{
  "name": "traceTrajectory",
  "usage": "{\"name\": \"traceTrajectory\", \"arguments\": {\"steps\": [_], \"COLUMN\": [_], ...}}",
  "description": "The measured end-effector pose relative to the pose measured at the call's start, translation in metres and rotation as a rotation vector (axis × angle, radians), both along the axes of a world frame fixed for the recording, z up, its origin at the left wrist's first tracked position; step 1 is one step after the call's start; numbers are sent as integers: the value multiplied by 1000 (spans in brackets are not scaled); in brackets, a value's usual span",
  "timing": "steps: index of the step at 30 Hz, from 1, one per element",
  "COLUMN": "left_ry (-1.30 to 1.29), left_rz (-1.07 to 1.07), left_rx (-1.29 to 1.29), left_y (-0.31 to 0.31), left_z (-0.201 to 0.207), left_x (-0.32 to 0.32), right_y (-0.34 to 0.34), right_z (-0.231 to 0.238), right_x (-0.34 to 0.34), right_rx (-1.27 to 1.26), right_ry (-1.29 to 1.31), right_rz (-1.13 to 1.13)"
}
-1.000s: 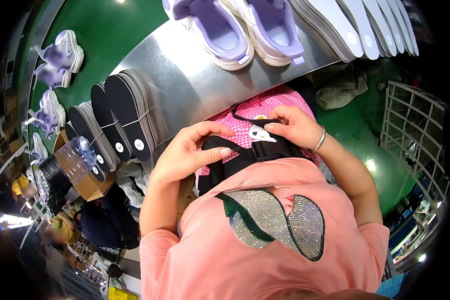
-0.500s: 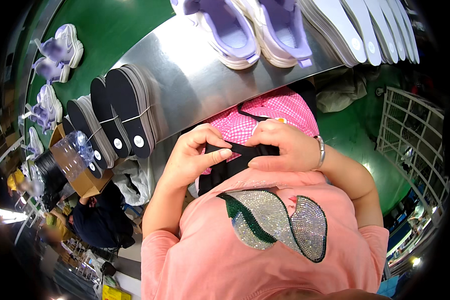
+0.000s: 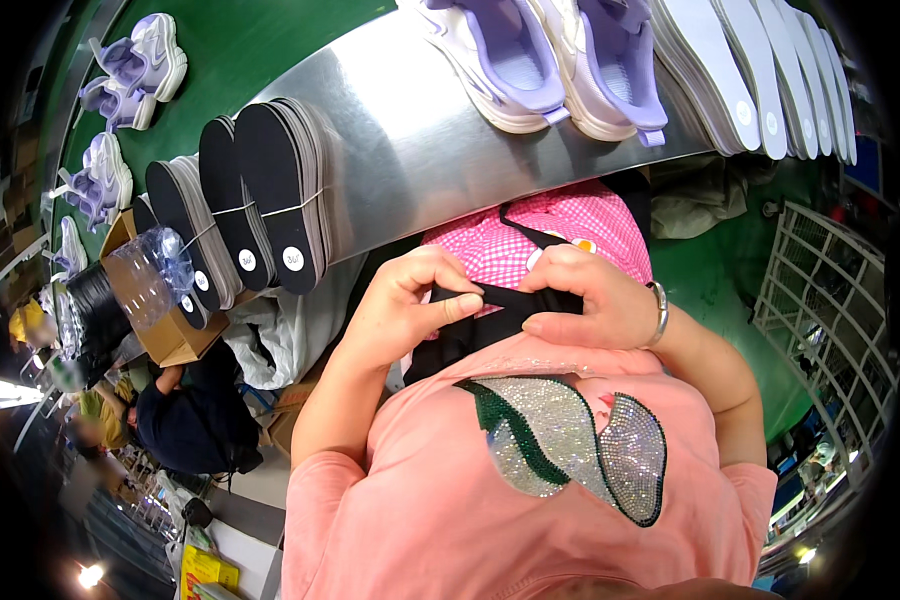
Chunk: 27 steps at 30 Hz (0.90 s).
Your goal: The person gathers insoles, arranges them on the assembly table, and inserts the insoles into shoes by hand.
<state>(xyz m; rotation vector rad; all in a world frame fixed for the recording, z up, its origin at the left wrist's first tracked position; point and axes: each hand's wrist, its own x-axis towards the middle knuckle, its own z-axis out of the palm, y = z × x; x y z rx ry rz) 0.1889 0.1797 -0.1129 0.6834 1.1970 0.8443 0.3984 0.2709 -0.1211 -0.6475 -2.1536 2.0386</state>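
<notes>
Both hands are at my waist, in front of my pink shirt. Thumb and fingers of my left hand (image 3: pixel 415 300) pinch a black fabric band (image 3: pixel 510 300). On the band's other side my right hand (image 3: pixel 600 300), with a silvery bangle at the wrist, grips it with curled fingers and thumb. The band runs across the short gap between the two hands. Beyond it, a pink-and-white checked cloth (image 3: pixel 470 250) with a black strap lies over my lap. Parts of the band are hidden under my fingers.
A metal worktop (image 3: pixel 390 180) stands ahead, carrying lilac-and-white sneakers (image 3: pixel 515 70), bundled black insoles (image 3: pixel 280 195) and white insoles (image 3: pixel 715 75). More sneakers (image 3: pixel 105 175) sit on the green surface at left. A wire rack (image 3: pixel 820 320) is at right; a person (image 3: pixel 200 415) is at lower left.
The view has shifted a little, so the worktop and its shoes sit farther right. Both hands keep nearly the same grip on the black band.
</notes>
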Motion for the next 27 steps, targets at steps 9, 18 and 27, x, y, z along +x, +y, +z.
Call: {"name": "traceTrajectory", "arguments": {"steps": [9, 18, 27], "left_ry": [172, 249, 214], "left_rz": [-199, -103, -116], "left_rx": [-216, 1, -19], "left_y": [-42, -52, -41], "left_z": [12, 13, 16], "left_x": [-25, 11, 9], "right_y": [16, 16, 9], "right_z": [14, 30, 1], "right_x": [-20, -74, -34], "right_rx": [92, 690, 224], "right_ry": [-84, -136, 64], "right_rz": [141, 648, 21]}}
